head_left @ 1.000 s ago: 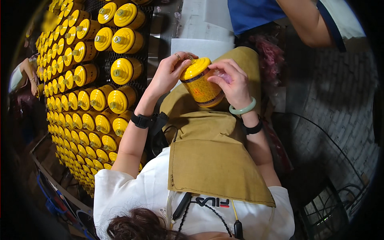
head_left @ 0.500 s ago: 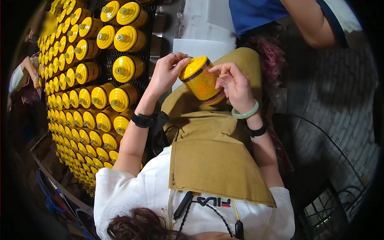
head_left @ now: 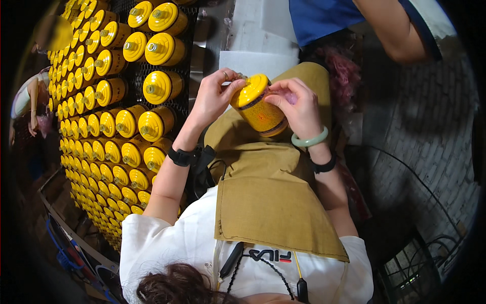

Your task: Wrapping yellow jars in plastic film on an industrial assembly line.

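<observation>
From the head view we see the left hand (head_left: 215,96) arched over the brown cloth apron (head_left: 276,210), thumb and fingers pinching the can (head_left: 260,115) by its top spout. The right hand (head_left: 302,109) curls beside thin pinkish film (head_left: 290,96), though we cannot tell whether its fingertips grip it. Above the apron's bib, we find the can tilted, round, glossy yellow-lidded, speckled and dark-banded.

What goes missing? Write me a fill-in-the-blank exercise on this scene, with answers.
1. The canister between the left hand and right hand has a lid coloured ____.
2. The rows of canisters are on the person's ____ side.
3. The green bangle circles the ____ wrist.
4. The shirt under the apron is ____.

Answers: yellow; left; right; white
</observation>
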Demonstrator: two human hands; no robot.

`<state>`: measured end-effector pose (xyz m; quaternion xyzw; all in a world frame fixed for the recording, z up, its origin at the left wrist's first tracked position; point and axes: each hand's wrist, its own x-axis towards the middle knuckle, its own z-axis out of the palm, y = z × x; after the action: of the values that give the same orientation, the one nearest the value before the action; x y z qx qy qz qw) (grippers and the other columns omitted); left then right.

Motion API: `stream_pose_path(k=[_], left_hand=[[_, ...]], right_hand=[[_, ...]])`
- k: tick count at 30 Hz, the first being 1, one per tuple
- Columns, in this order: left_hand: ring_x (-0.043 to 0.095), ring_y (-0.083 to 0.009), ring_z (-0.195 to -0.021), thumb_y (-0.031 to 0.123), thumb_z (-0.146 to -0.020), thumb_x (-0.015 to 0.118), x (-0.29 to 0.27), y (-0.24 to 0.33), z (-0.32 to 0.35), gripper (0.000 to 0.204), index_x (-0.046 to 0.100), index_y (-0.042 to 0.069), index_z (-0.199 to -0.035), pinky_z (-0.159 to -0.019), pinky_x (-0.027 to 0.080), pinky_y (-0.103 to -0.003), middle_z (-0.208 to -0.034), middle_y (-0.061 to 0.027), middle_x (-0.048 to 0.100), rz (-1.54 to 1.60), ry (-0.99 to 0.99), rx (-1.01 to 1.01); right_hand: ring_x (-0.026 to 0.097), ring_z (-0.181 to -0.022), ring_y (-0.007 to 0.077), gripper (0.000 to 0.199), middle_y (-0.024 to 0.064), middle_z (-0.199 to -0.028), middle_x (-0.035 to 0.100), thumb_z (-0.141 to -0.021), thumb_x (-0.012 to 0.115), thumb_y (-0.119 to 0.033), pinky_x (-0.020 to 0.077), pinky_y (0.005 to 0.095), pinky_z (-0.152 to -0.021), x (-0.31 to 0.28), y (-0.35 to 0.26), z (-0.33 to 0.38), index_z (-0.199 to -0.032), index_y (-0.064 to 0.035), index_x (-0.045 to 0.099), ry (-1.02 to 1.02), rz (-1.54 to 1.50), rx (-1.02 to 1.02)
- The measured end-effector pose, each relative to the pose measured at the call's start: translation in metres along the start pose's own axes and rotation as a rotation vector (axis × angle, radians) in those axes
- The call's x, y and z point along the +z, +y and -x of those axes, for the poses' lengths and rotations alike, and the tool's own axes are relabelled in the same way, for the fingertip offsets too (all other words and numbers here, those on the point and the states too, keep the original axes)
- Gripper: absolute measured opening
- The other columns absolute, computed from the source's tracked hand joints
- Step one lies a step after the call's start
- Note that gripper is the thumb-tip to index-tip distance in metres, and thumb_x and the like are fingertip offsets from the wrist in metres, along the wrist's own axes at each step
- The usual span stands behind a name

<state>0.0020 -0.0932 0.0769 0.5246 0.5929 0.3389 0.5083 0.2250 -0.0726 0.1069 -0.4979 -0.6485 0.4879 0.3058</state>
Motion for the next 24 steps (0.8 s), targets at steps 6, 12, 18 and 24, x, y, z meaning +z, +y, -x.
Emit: stream_pose_path(k=[6,12,18,24], left_hand=[[0.067,-0.0253,-0.069,0.012,-0.088,0.073,0.013,-0.004,0.013,0.016,0.064,-0.001,-0.087,-0.063,0.054,-0.034,-0.080,-0.0156,0.065,-0.100,0.148,0.118],[0.070,-0.0282,-0.074,0.011,-0.090,0.069,0.012,0.009,0.019,0.016,0.069,-0.005,-0.092,-0.070,0.056,-0.034,-0.087,-0.0163,0.066,-0.102,0.069,0.044],[0.067,-0.0156,-0.085,0.007,-0.092,0.068,0.005,0.013,0.015,0.015,0.066,-0.008,-0.093,-0.073,0.058,-0.029,-0.092,-0.0129,0.065,-0.165,0.008,0.064],[0.066,-0.0124,-0.084,0.009,-0.093,0.068,0.008,0.006,0.013,0.017,0.065,-0.008,-0.093,-0.072,0.058,-0.028,-0.090,-0.0118,0.065,-0.074,0.062,-0.015]], right_hand=[[0.061,-0.078,0.0136,0.029,0.0046,-0.091,0.064,-0.076,0.082,-0.005,0.0497,0.0265,-0.069,0.016,0.019,0.025,-0.102,-0.0020,0.071,0.113,-0.235,0.067],[0.059,-0.075,0.0097,0.019,0.0028,-0.094,0.063,-0.076,0.081,-0.002,0.0485,0.0234,-0.067,0.008,0.016,0.035,-0.093,-0.0026,0.072,0.033,-0.098,0.044],[0.065,-0.080,0.0174,0.015,0.0068,-0.091,0.062,-0.082,0.075,-0.002,0.0518,0.0293,-0.070,-0.005,0.007,0.021,-0.096,-0.0018,0.067,-0.048,-0.078,0.036],[0.061,-0.080,0.0301,0.007,0.0123,-0.090,0.060,-0.090,0.064,-0.003,0.0490,0.0352,-0.070,0.000,0.006,0.016,-0.093,-0.0005,0.058,-0.030,0.223,-0.262]])
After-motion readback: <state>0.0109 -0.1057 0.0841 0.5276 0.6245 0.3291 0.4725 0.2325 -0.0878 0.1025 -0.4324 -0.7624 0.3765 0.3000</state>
